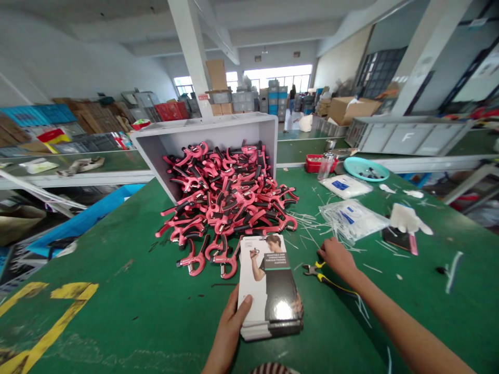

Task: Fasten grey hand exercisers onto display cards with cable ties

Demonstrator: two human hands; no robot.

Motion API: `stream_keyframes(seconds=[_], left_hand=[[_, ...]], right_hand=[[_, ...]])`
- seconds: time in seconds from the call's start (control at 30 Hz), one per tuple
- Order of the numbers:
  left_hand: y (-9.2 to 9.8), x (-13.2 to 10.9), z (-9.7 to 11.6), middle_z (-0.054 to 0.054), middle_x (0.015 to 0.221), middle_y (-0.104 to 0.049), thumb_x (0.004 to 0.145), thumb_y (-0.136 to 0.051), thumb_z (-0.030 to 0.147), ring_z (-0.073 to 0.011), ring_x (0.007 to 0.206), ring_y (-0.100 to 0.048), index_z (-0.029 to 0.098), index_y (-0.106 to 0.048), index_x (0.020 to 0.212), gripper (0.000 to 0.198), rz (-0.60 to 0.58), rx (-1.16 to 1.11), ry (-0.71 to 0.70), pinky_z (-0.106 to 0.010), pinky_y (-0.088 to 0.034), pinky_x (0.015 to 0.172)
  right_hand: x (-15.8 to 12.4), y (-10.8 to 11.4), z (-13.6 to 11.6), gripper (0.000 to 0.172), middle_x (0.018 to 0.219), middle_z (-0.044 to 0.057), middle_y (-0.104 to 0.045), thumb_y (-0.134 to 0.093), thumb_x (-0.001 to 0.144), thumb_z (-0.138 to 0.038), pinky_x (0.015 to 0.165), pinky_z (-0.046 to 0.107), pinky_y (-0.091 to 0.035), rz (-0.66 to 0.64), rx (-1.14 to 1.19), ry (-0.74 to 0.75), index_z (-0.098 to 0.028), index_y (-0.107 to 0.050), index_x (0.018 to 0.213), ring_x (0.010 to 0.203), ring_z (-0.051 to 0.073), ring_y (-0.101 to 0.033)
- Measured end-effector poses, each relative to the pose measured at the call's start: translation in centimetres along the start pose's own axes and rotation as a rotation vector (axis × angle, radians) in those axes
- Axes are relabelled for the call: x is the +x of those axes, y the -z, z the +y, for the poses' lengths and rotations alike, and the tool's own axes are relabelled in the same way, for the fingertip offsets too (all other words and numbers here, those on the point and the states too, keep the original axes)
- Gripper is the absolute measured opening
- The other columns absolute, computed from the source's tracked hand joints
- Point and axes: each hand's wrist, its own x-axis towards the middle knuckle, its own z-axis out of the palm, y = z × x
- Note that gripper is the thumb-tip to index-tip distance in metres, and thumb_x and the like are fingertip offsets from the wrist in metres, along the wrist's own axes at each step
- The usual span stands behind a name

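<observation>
A stack of printed cardboard packages (253,291) lies on the green table, and my left hand (230,324) grips its left edge, thumb on top. To the right, my right hand (337,257) rests low over the table with its fingers bent, beside thin white plastic strips (307,223); whether it holds one is too small to tell. Yellow-and-black cutting pliers (322,275) lie just below that hand. Beyond the stack, pink and black hand grips (230,202) spill in a heap from a tipped grey crate (206,123).
Two clear bags of white strips (353,221), a white glove (409,219) over a dark phone-like object, a teal plate (366,169) and a red container (314,163) sit at the right. A large grey crate (407,136) stands behind. A person (291,98) is far back.
</observation>
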Motion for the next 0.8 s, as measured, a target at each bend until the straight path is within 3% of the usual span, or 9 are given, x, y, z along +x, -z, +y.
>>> stream_keyframes(seconds=[0.13,0.23,0.33,0.4,0.5,0.63,0.7,0.8], left_hand=[[0.7,-0.1,-0.3,-0.01,0.147,-0.052,0.084,-0.064,0.054,-0.0296,0.142,-0.039,0.02,-0.06,0.132,0.059,0.051,0.064,-0.007,-0.043,-0.023,0.121],[2.4,0.1,0.5,-0.011,0.144,-0.055,0.088,-0.057,0.056,-0.0291,0.138,-0.045,0.021,-0.059,0.134,0.058,0.073,0.115,-0.042,-0.045,-0.027,0.12],[3.7,0.4,2.5,-0.009,0.14,-0.059,0.086,-0.06,0.054,-0.028,0.133,-0.05,0.024,-0.061,0.13,0.054,0.208,0.241,-0.191,-0.045,-0.032,0.117],[3.5,0.6,3.9,-0.007,0.134,-0.063,0.087,-0.061,0.05,-0.0267,0.13,-0.053,0.025,-0.064,0.125,0.046,0.247,0.304,-0.277,-0.042,-0.036,0.115],[1.7,0.5,4.9,-0.005,0.123,-0.069,0.091,-0.057,0.045,-0.0255,0.12,-0.06,0.026,-0.07,0.116,0.033,0.162,0.336,-0.336,-0.039,-0.042,0.108],[-0.6,0.1,4.4,-0.007,0.114,-0.072,0.093,-0.055,0.034,-0.0254,0.109,-0.064,0.028,-0.072,0.113,0.027,-0.07,0.469,-0.499,-0.038,-0.049,0.099],[-0.6,-0.1,4.0,-0.008,0.113,-0.071,0.095,-0.053,0.028,-0.0248,0.108,-0.063,0.028,-0.07,0.117,0.029,-0.117,0.529,-0.58,-0.039,-0.05,0.096],[0.4,0.2,3.9,-0.007,0.113,-0.071,0.096,-0.051,0.023,-0.0233,0.107,-0.063,0.028,-0.069,0.119,0.029,-0.071,0.579,-0.622,-0.038,-0.05,0.096]], right_hand=[[0.9,-0.4,1.3,0.009,0.091,0.017,-0.066,-0.057,0.088,-0.017,0.072,0.039,-0.049,-0.041,-0.107,-0.026,-0.014,-0.063,0.083,0.088,0.031,-0.067],[1.4,1.5,2.2,0.013,0.085,0.014,-0.067,-0.049,0.092,-0.018,0.071,0.036,-0.048,-0.009,-0.137,-0.017,-0.014,-0.061,0.092,0.082,0.028,-0.067],[1.6,4.0,3.0,0.021,0.098,0.014,-0.068,-0.041,0.098,-0.024,0.079,0.035,-0.047,0.058,-0.129,0.042,-0.015,-0.058,0.107,0.09,0.025,-0.065],[1.6,4.7,3.3,0.024,0.111,0.013,-0.066,-0.039,0.1,-0.028,0.088,0.033,-0.045,0.077,-0.123,0.087,-0.017,-0.055,0.114,0.101,0.023,-0.063],[1.7,3.4,3.5,0.019,0.11,0.013,-0.066,-0.05,0.096,-0.028,0.087,0.033,-0.046,0.02,-0.154,0.086,-0.017,-0.06,0.108,0.101,0.025,-0.063],[2.2,0.4,3.8,0.011,0.101,0.015,-0.065,-0.055,0.092,-0.021,0.073,0.033,-0.047,-0.054,-0.218,0.018,-0.014,-0.063,0.095,0.092,0.026,-0.065],[2.4,-0.1,4.2,0.013,0.102,0.014,-0.065,-0.051,0.094,-0.019,0.074,0.032,-0.046,-0.064,-0.232,0.021,-0.014,-0.062,0.094,0.094,0.026,-0.064],[2.8,0.8,4.9,0.018,0.1,0.014,-0.065,-0.045,0.097,-0.022,0.073,0.033,-0.046,-0.065,-0.237,0.034,-0.014,-0.061,0.097,0.092,0.025,-0.064]])
